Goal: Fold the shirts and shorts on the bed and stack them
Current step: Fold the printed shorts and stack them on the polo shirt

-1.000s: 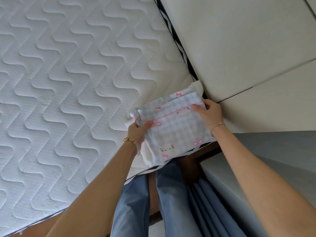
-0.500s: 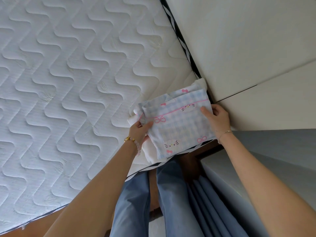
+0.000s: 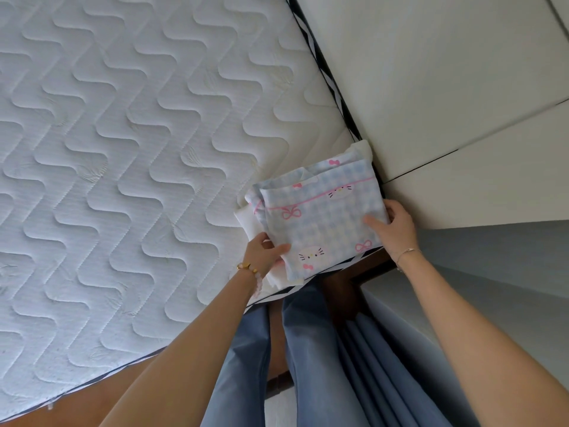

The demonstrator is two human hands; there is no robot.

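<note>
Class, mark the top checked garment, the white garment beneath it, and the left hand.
checked garment [image 3: 323, 217]: head view, centre of top face.
white garment [image 3: 246, 218]: head view, left corner showing.
left hand [image 3: 263, 252]: head view, back of hand.

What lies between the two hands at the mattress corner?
In the head view, the folded blue checked garment fills the gap, gripped by the left hand and right hand, atop white folded clothes.

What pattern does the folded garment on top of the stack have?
The top garment is pale blue-white check with pink bows and cat faces; head view.
</note>
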